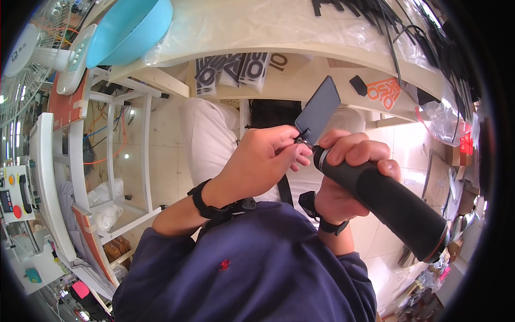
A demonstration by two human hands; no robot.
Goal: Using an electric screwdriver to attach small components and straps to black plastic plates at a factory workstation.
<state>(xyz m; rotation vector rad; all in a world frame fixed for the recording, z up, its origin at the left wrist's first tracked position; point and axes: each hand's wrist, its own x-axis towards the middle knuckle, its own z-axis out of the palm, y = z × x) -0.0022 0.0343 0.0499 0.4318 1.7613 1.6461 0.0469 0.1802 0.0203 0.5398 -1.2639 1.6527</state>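
My left hand [269, 157] is closed in a pinch at the lower corner of a dark grey rectangular panel [320, 109], which stands up tilted above the fingers. A small metal fitting at that corner shows between the fingertips. Wrapped round a thick black electric screwdriver [383, 196], my right hand [358, 161] points its silver-collared end at the fitting. The tip is close to the left fingertips; whether it touches the fitting is too small to tell. The screwdriver's wide rear end slants down to the right. Each wrist wears a black strap.
Ahead runs a pale workbench [241, 37] with a blue basin [131, 29] on its left. Printed bags [230, 72] and a small black block [358, 85] lie on the shelf below. Black straps [370, 13] lie at the back right. White metal frames [110, 145] and a fan [32, 51] stand left.
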